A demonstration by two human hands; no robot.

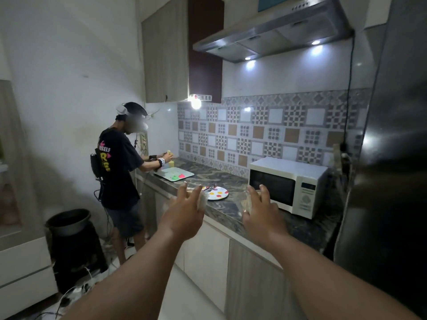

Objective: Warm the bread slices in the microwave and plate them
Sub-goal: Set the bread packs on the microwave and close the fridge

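Between the hands (221,211), a white plate (217,193) spotted red and yellow. Beyond the right hand, a cream microwave (288,185) with black door. The bench (307,225) is dark marbled grey; wall tiles (265,132) checkered brown-white.

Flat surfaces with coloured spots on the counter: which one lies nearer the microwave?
The round plate, just left of the microwave; the rectangular board lies farther left, by the other person.

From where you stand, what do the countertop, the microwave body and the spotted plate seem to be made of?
Countertop: likely polished stone or a stone-look surface; swirling veins, some sheen.
Microwave: cream-white casing, painted metal or plastic, with a dark glossy door, probably glass.
Plate: smooth white with coloured dots; ceramic or melamine, I cannot tell which.
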